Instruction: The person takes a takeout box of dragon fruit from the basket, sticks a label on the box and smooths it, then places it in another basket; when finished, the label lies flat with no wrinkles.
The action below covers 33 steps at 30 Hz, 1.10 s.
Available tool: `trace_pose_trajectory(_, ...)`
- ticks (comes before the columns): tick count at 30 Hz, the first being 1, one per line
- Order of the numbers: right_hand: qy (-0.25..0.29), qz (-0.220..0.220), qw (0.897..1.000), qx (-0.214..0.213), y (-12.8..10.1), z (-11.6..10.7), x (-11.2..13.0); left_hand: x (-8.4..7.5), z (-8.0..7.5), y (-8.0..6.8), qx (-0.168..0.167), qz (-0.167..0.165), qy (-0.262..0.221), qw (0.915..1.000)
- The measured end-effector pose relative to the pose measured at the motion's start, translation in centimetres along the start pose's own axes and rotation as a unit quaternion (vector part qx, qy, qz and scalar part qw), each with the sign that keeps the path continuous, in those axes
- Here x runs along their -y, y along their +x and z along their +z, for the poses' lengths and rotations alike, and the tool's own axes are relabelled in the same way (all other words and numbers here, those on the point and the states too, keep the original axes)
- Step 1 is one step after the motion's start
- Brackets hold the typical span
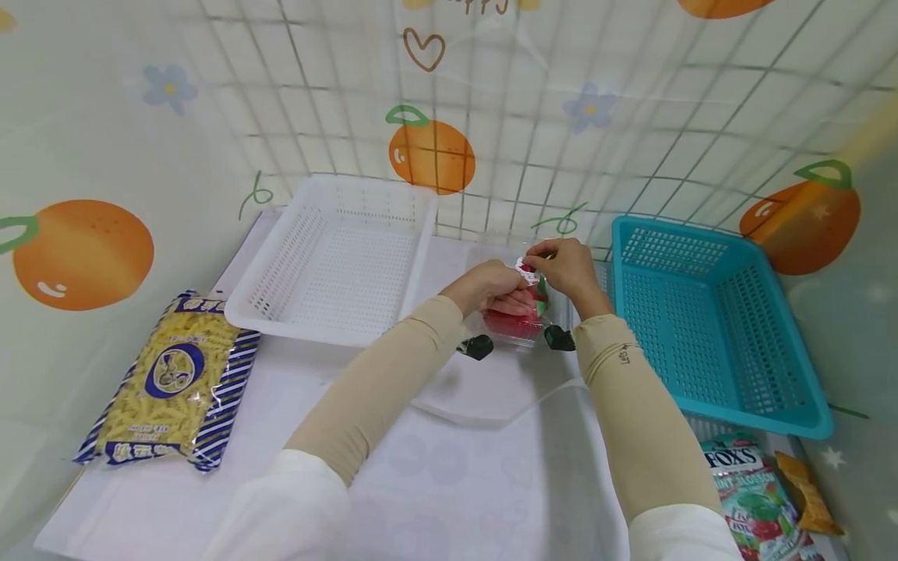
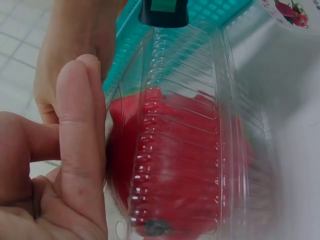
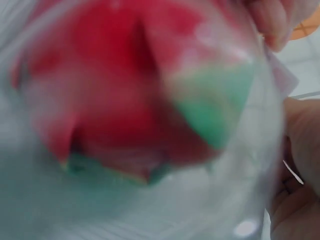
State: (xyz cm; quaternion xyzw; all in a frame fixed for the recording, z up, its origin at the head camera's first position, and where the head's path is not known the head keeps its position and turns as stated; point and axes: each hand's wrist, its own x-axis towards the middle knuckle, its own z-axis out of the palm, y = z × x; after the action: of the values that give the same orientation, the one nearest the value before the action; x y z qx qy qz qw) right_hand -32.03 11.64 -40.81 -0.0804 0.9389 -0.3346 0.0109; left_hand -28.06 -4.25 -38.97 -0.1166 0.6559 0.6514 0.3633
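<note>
Clear plastic box (image 1: 522, 315) of red fruit on the white table (image 1: 435, 467), between white basket (image 1: 337, 261) and blue basket (image 1: 708, 319); left hand (image 1: 491, 288) gripping its side, right hand (image 1: 564, 269) pinching its label (image 1: 528, 271) on top; pasta bag (image 1: 164, 382) far left; sweets bag (image 1: 754, 499) near right.

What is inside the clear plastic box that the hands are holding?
The clear plastic box holds a red thing with a green part, pressed against its ribbed wall. What it is cannot be told: the left hand and right hand cover much of it.
</note>
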Motion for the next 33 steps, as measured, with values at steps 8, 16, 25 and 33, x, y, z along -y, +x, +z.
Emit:
trace_pose_trajectory(8,0.002,-0.009,1.0,-0.012,-0.1,0.0,-0.5,0.2,0.1,-0.9,0.016,0.006,0.043,0.9989)
trace_pose_trajectory(16,-0.009,-0.019,1.0,0.007,-0.6,0.0,-0.5,0.0,-0.9,-2.0,-0.074,0.158,0.166,0.9707)
trace_pose_trajectory(25,-0.026,-0.021,0.998,0.046,-1.5,-0.4,-0.4,1.0,-1.1,-0.4,-0.223,0.332,0.427,0.8109)
trace_pose_trajectory(33,-0.052,-0.054,0.996,0.048,-2.3,-0.6,-0.2,1.5,-1.3,1.2,-0.221,0.365,0.531,0.7322)
